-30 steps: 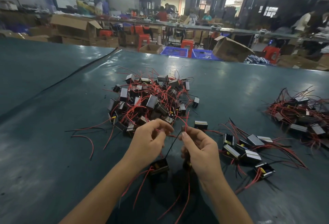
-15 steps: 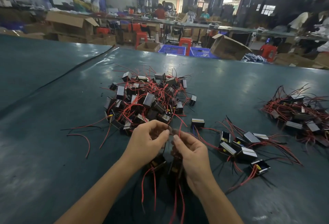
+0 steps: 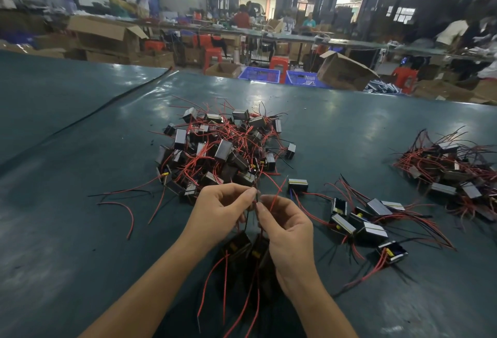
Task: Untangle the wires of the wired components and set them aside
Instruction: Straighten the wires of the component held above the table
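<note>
Left hand (image 3: 220, 211) and right hand (image 3: 285, 226) both pinch thin, floppy wires (image 3: 255, 198), two small blocky components (image 3: 248, 246) dangling below — light stuff, best gripped near the knot.

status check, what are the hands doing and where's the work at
Left hand and right hand pinching tangled wires, two components dangling below. Big tangled pile still ahead. Sorted group at right. Nothing blocking.

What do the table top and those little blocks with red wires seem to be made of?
Table top: likely glossy vinyl or rubber sheet; lamps reflect in it. Blocks: dark bodies with shiny grey tops, perhaps metal or tape. Red wires: flexible plastic insulation, curling loosely.
</note>
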{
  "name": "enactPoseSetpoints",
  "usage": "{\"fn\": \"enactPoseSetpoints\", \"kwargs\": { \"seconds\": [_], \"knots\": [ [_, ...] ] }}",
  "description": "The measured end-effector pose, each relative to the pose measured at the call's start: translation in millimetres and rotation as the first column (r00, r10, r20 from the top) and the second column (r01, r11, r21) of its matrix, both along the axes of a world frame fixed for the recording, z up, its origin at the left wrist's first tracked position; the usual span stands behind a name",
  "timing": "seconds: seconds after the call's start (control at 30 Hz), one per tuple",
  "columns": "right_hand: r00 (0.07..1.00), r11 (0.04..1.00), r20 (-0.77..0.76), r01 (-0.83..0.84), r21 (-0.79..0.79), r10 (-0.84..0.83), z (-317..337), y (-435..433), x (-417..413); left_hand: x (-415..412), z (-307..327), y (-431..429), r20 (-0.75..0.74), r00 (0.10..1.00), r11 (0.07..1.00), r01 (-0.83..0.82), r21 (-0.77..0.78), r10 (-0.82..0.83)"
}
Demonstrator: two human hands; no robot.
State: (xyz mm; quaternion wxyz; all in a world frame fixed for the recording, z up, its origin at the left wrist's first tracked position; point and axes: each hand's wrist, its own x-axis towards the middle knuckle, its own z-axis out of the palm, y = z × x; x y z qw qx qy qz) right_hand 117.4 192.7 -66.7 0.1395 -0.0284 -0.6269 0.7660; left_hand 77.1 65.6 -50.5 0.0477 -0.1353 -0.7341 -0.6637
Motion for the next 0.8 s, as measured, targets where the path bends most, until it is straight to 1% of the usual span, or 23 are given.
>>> {"fn": "enactPoseSetpoints", "kwargs": {
  "seconds": [0.2,0.3,0.4,0.43,0.47,0.5,0.53,0.57,0.6,0.63,0.67,0.7,0.73,0.77,0.8],
  "knots": [
    [0.997,0.999,-0.064,-0.033,0.011,0.034,4.2,-1.9,2.7,3.4,3.2,0.0,0.061,0.998,0.995,0.017,0.103,-0.024],
    [0.998,0.999,-0.058,-0.011,0.047,0.014,3.7,-2.6,3.3,4.9,5.4,1.4,0.105,0.993,0.991,0.038,0.132,-0.052],
    [0.998,0.998,0.014,0.065,0.012,-0.065,3.5,-0.4,1.0,5.7,8.9,3.5,0.175,0.981,0.979,0.05,0.198,-0.085],
    [0.992,0.992,0.033,0.122,0.03,-0.123,3.7,1.4,-0.3,6.2,10.2,4.0,0.2,0.975,0.974,0.054,0.218,-0.099],
    [0.979,0.977,0.032,0.196,0.083,-0.199,4.4,3.6,-0.8,6.5,11.0,4.0,0.219,0.97,0.971,0.058,0.234,-0.11],
    [0.958,0.943,-0.004,0.283,0.175,-0.286,5.8,6.5,-0.3,6.7,11.4,3.7,0.229,0.966,0.969,0.061,0.24,-0.117],
    [0.925,0.872,-0.093,0.379,0.311,-0.369,7.8,9.3,0.6,6.8,11.8,2.9,0.235,0.964,0.969,0.065,0.237,-0.122],
    [0.877,0.75,-0.242,0.481,0.454,-0.415,8.7,13.3,1.2,6.9,12.1,2.6,0.239,0.962,0.971,0.073,0.23,-0.129],
    [0.817,0.608,-0.415,0.576,0.547,-0.401,8.3,17.1,0.9,7.2,12.6,2.4,0.243,0.96,0.971,0.084,0.223,-0.139],
    [0.764,0.509,-0.545,0.641,0.574,-0.346,8.3,19.2,0.5,7.6,13.2,2.6,0.243,0.958,0.971,0.097,0.217,-0.151],
    [0.736,0.479,-0.617,0.664,0.575,-0.28,7.7,20.3,-0.2,8.1,13.6,3.1,0.241,0.957,0.972,0.108,0.21,-0.159],
    [0.739,0.517,-0.635,0.643,0.565,-0.224,7.6,19.6,-0.7,8.3,13.8,3.2,0.237,0.958,0.974,0.115,0.197,-0.161],
    [0.764,0.593,-0.621,0.585,0.553,-0.175,7.8,17.7,-1.1,8.5,14.0,3.1,0.234,0.959,0.977,0.121,0.175,-0.161],
    [0.797,0.661,-0.59,0.513,0.548,-0.129,7.9,16.1,-1.3,8.6,14.2,2.9,0.232,0.959,0.98,0.128,0.152,-0.161],
    [0.826,0.705,-0.556,0.451,0.548,-0.097,9.2,14.5,-1.1,8.5,14.7,2.5,0.23,0.959,0.981,0.137,0.137,-0.166]
  ]
}}
